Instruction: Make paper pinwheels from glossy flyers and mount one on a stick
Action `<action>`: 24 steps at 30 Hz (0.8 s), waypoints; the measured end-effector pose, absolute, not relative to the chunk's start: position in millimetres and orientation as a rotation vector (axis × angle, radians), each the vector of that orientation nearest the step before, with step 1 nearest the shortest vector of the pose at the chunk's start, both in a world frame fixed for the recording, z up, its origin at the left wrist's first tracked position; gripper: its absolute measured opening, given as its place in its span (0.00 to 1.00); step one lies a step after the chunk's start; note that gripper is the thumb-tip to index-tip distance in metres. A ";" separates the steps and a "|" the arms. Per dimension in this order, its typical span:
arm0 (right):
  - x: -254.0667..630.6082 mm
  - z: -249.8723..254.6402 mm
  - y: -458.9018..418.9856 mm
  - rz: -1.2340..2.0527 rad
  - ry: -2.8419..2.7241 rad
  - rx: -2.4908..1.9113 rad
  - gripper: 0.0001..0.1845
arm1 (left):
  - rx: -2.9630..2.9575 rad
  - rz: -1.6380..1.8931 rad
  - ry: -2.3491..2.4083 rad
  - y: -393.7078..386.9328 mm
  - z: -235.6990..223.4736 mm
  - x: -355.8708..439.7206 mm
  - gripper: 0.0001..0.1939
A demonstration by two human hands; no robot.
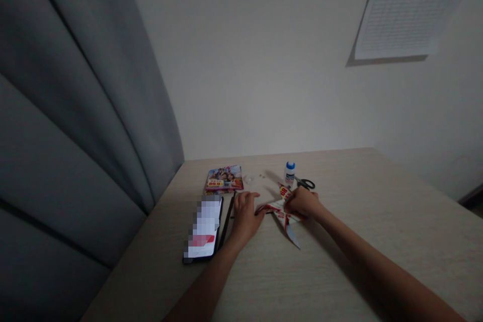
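A folded paper pinwheel (286, 216) in red and white print lies on the wooden table (339, 261). My right hand (303, 202) rests on its middle with fingers curled and pressed down on the paper. My left hand (245, 214) lies just left of it, fingers bent, touching the pinwheel's left tip and a thin dark stick (227, 221) beside it.
A phone (204, 230) with a lit screen lies left of the stick. Behind it is a colourful leaflet (224, 178). A small white glue bottle (289, 173) with a blue cap and black scissors (306, 183) stand behind the pinwheel. A grey curtain (75, 110) hangs left; a sheet (400, 20) is on the wall.
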State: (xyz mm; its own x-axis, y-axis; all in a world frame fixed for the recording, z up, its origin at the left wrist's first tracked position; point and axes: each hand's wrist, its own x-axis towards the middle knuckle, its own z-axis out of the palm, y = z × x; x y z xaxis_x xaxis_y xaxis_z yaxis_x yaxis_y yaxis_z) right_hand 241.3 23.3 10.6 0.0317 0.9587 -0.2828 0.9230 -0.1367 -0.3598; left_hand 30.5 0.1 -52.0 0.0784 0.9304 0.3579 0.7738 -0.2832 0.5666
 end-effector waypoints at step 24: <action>228.0 7.4 23.2 0.534 -2.035 -2.225 0.14 | 2.120 1.014 1.722 0.2 -51.6 30.8 0.23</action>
